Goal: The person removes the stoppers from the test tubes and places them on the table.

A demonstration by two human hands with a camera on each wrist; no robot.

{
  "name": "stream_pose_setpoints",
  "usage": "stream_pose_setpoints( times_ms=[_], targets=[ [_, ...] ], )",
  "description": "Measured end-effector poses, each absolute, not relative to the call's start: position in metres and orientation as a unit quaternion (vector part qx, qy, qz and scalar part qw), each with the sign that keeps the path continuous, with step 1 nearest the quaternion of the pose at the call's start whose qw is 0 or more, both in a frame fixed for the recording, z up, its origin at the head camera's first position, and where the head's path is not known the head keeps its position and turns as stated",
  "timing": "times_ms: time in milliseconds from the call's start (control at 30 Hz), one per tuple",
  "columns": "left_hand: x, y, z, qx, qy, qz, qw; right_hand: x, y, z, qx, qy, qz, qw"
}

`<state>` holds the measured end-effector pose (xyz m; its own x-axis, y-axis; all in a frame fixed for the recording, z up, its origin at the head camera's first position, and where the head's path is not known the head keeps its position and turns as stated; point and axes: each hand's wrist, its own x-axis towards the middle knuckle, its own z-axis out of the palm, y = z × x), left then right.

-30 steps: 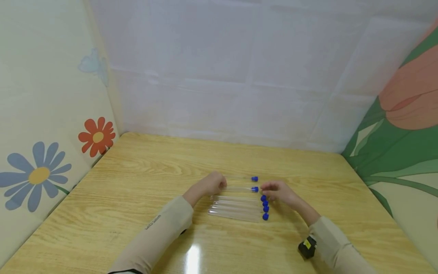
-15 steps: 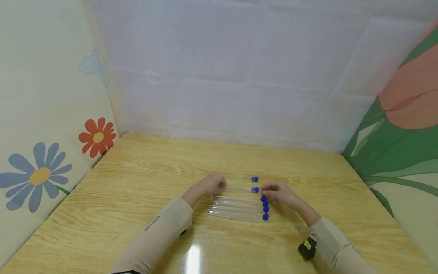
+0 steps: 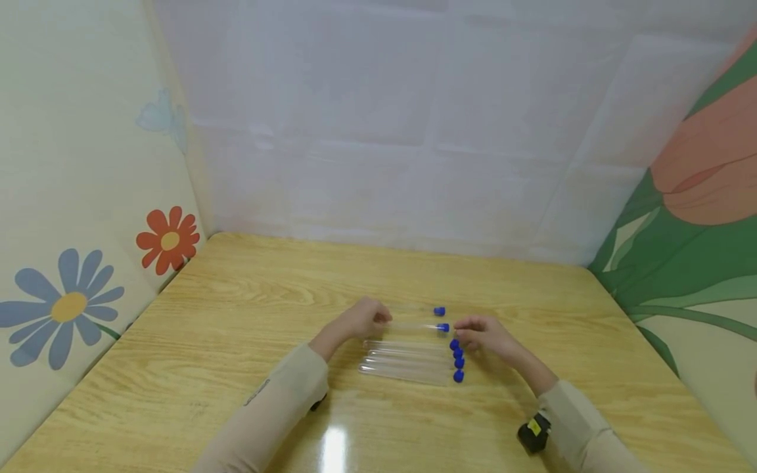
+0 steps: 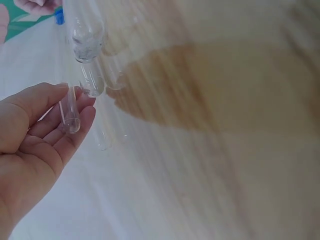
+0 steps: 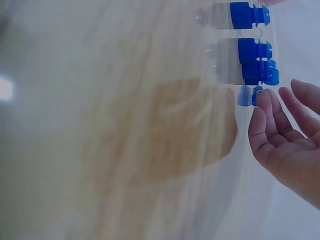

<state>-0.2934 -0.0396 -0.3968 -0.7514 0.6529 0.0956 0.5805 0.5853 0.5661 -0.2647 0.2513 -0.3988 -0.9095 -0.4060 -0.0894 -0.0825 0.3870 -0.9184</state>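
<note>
My left hand [image 3: 365, 318] pinches the rounded end of a clear test tube [image 4: 70, 112] between thumb and fingers. This tube lies crosswise in the head view, with a blue cap [image 3: 443, 327] on its right end. Just right of that cap is my right hand [image 3: 481, 334], its fingers loosely bent and nothing between them. Another blue-capped tube lies just beyond, its cap [image 3: 439, 311] showing and its clear body faint. Nearer me, several clear test tubes [image 3: 405, 364] lie side by side, their rounded ends to the left. Several loose blue caps [image 3: 458, 362] line up at their right ends.
Everything lies on a wood-grain table [image 3: 248, 289]. A white sheet [image 3: 378, 131] hangs behind it, with flower-printed panels on the left and right. A black device [image 3: 535, 432] sits under my right wrist.
The tube in my left hand has shifted very slightly to the right. The right fingertips have drawn a little closer together. The other tubes and caps stay in place.
</note>
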Motion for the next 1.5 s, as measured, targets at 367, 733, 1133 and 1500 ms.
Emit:
stream_pose_setpoints(
  times_ms=[367, 733, 1133, 1500],
  targets=[
    [-0.289, -0.044, -0.387, 0.332, 0.866, 0.367, 0.069, -0.258, 0.255, -0.389, -0.131, 0.837, -0.526, 0.079],
    [-0.277, -0.044, -0.373, 0.339, 0.858, 0.381, 0.065, -0.249, 0.253, -0.384, -0.138, 0.823, -0.548, 0.048],
    [-0.266, -0.043, -0.367, 0.382, 0.847, 0.367, 0.04, -0.24, 0.244, -0.382, -0.187, 0.801, -0.567, 0.048],
    [-0.258, -0.044, -0.363, 0.376, 0.836, 0.396, 0.052, -0.24, 0.244, -0.385, -0.232, 0.782, -0.577, 0.044]
  ],
)
